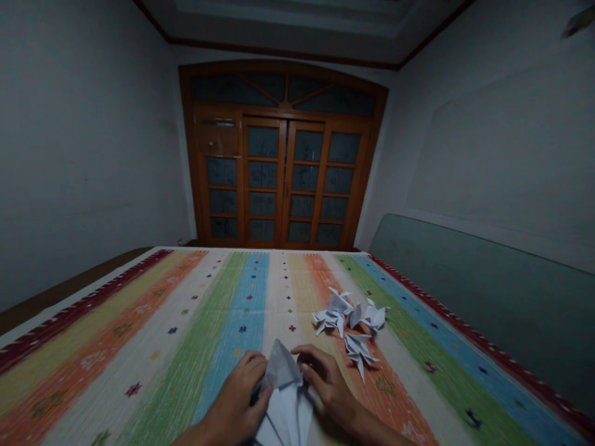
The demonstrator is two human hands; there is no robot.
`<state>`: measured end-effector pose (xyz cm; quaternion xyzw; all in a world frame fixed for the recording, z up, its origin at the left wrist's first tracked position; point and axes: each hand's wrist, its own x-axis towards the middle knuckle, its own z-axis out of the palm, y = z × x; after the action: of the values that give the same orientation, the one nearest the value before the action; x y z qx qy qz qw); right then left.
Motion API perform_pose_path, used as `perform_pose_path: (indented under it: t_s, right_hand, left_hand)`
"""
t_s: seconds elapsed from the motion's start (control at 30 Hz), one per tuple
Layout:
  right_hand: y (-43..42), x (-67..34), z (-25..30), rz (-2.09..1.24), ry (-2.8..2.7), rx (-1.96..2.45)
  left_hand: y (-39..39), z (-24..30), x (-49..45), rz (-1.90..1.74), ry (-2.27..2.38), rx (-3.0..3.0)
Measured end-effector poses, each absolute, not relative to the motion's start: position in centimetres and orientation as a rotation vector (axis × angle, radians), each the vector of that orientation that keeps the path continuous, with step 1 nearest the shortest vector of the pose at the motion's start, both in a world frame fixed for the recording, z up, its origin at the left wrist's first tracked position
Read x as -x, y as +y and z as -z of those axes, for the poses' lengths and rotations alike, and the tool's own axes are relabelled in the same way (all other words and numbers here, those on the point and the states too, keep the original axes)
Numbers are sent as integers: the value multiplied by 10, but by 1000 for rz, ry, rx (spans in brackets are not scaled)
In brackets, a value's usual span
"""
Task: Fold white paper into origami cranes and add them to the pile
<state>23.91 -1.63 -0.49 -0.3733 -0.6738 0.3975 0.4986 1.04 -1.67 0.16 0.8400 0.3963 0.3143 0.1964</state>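
Note:
A partly folded sheet of white paper (284, 406) lies at the near edge of the view, its grey pointed flap (281, 365) directed away from me. On its left side, my left hand (244, 393) grips the edge, thumb on top and fingers curled behind. My right hand (325, 381) holds the opposite edge near the base of the flap, with thumb and fingers bent around it. Just beyond my right hand sits a small heap of folded white paper pieces (360, 351) with several pointed tips each.
A striped, colourful cloth (223, 297) covers the table. To the right, a greenish glass-like panel (465, 291) stands along the wall. Wooden doors with glass panes (283, 179) close off the far side of the room.

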Motion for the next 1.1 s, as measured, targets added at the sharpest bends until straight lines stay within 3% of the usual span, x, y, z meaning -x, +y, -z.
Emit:
perform_pose_path:
  t_s: [0.1, 0.23, 0.7, 1.1]
  right_hand:
    - [-11, -238, 10, -1177, -1586, 796]
    - [-5, -236, 17, -1182, -1601, 854]
    - [-4, -238, 23, -668, -1907, 1173]
    - [-14, -240, 22, -364, -2229, 897]
  left_hand:
    - [-15, 1, -9, -935, 1108, -2314]
    - [-14, 3, -8, -923, 1088, -2291]
    - [-12, 6, -7, -902, 1073, -2316]
    - [-14, 11, -8, -654, 1225, -2609]
